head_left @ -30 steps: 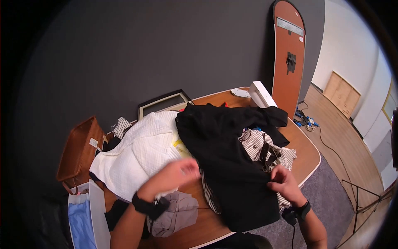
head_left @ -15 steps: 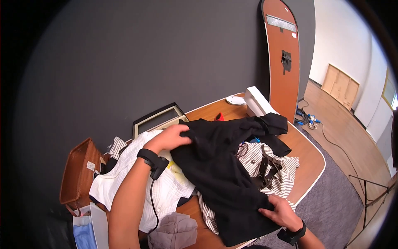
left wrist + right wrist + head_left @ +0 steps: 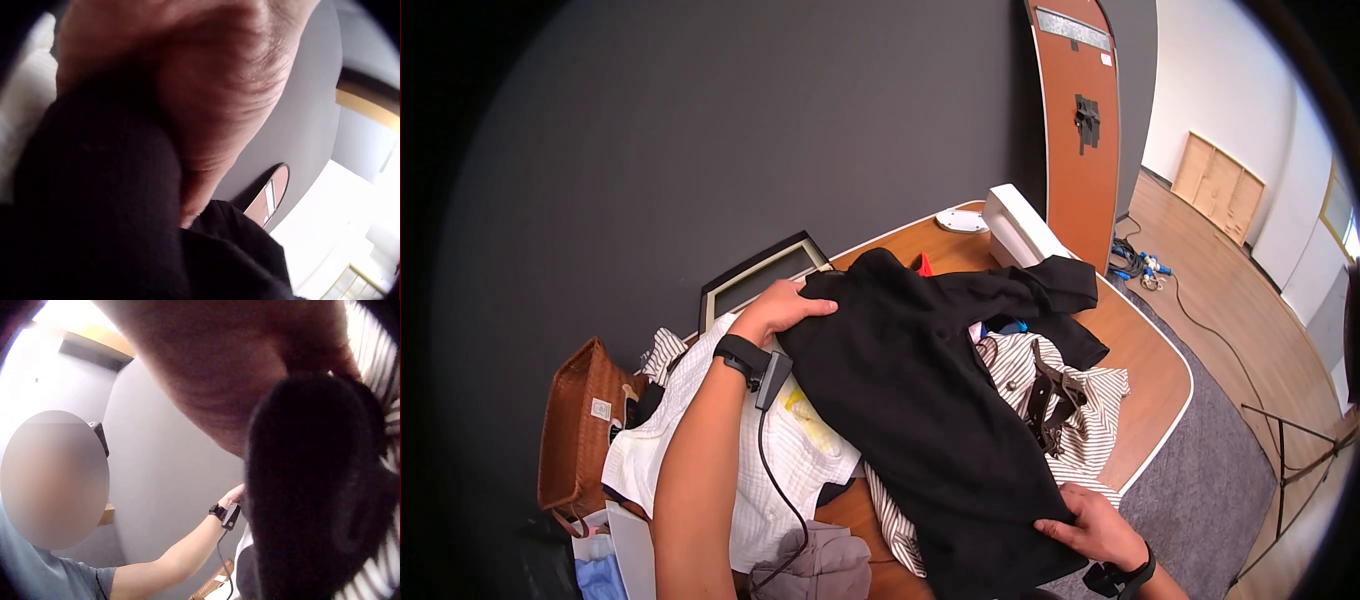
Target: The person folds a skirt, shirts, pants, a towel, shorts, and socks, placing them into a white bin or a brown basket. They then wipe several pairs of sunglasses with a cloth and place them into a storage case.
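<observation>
A black garment (image 3: 910, 370) with a sleeve-like part at the upper right lies spread over other clothes on the table. At its upper left edge my left hand (image 3: 776, 308) grips the cloth, thumb on top and fingers hidden beneath. My right hand (image 3: 1098, 525) pinches its lower right edge between thumb and fingers. Dark cloth (image 3: 112, 187) bulges under the left palm in the left wrist view; in the right wrist view, a black fold (image 3: 306, 487) hangs below the right hand. Left of the garment is a white textured garment (image 3: 665, 450). A striped garment (image 3: 1100, 410) shows on the right.
A dark belt (image 3: 1048, 405) lies on the striped garment. Grey-brown cloth (image 3: 825, 565) sits near the front edge. To the left stand a brown basket (image 3: 580, 430) and a white box (image 3: 630, 545). An empty frame (image 3: 740, 290) and a white object (image 3: 1015, 225) are at the back.
My left hand has gone from over the white garment to the black garment's upper left edge and taken hold, drawing it slightly left. My right hand keeps its hold on the lower right edge.
</observation>
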Tool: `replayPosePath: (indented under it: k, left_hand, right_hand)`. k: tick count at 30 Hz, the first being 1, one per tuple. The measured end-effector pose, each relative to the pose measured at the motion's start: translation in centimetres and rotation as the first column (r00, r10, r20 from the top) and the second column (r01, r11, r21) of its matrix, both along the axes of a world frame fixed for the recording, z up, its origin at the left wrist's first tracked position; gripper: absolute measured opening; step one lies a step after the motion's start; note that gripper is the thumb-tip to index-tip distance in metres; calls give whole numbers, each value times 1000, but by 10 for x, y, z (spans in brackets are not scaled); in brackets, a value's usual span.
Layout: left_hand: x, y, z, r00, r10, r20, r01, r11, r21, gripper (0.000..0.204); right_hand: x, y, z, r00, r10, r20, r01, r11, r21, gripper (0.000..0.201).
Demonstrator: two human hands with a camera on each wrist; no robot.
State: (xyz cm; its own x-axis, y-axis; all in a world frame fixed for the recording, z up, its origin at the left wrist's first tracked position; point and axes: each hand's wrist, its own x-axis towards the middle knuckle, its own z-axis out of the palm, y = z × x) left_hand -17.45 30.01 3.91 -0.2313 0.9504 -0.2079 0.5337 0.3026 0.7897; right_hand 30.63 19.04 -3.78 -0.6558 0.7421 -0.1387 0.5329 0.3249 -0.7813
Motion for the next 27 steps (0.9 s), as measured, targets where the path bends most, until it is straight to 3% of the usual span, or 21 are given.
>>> replayPosePath:
  k: [2,3,4,5,6,7,9,11,13,15,17,19,20,21,23,24,27]
  left_hand:
    - [1,-1,9,990,24,136,-29,999,34,35]
    - [1,-3,11,990,24,139,-29,999,33,35]
    - [2,-7,12,969,28,245,-66,987,150,35]
    - [3,-11,14,937,19,348,-116,959,260,35]
    - [2,-15,18,921,1,390,-128,945,300,38]
    - [2,-21,26,920,-2,391,-129,943,307,38]
    - [-1,-37,44,935,78,345,-224,885,408,34]
    - [-4,-61,71,944,60,325,-217,855,471,32]
    - [-9,-95,99,958,77,275,-209,845,493,30]
    - [-23,-134,117,983,166,73,-180,850,494,29]
    - [-28,-184,126,978,203,-40,-169,896,412,28]
    - [-39,-235,104,968,199,-151,-121,903,412,30]
    - [-44,-261,87,947,254,-197,-173,919,354,31]
    - [-51,-286,66,921,303,-244,-226,928,297,32]
    - [-72,-323,10,741,305,-598,-211,952,224,33]
    - [-70,-336,-7,762,313,-566,-239,949,203,34]
    - [-73,-353,-43,825,364,-433,-276,927,254,38]
  right_hand:
    - [1,-1,1,998,27,55,-32,996,85,38]
    - [1,-4,3,995,-50,-84,48,999,-26,37]
    - [0,-7,5,967,-141,-211,112,983,-144,35]
    - [0,-11,8,968,-139,-208,111,984,-143,35]
    - [-1,-15,13,924,-204,-323,127,961,-244,34]
    - [-1,-18,19,862,-275,-425,128,931,-343,34]
    - [4,-20,34,812,-329,-483,91,888,-451,40]
    - [8,-24,54,741,-404,-537,75,843,-533,45]
    - [11,-25,63,730,-408,-548,35,824,-566,48]
    - [14,-26,59,757,-415,-505,-52,732,-679,49]
    - [0,-27,60,811,-335,-481,-119,709,-695,48]
    - [-19,-22,35,948,-50,-313,-166,763,-624,50]
    - [-27,-18,19,968,113,-224,-225,785,-577,49]
    - [-37,-22,13,966,129,-224,-239,777,-583,49]
    - [-59,-33,5,935,338,104,-319,933,-165,42]
    - [-63,-34,-4,912,364,190,-359,931,-62,42]
    - [-68,-40,4,880,407,246,-418,908,-5,44]
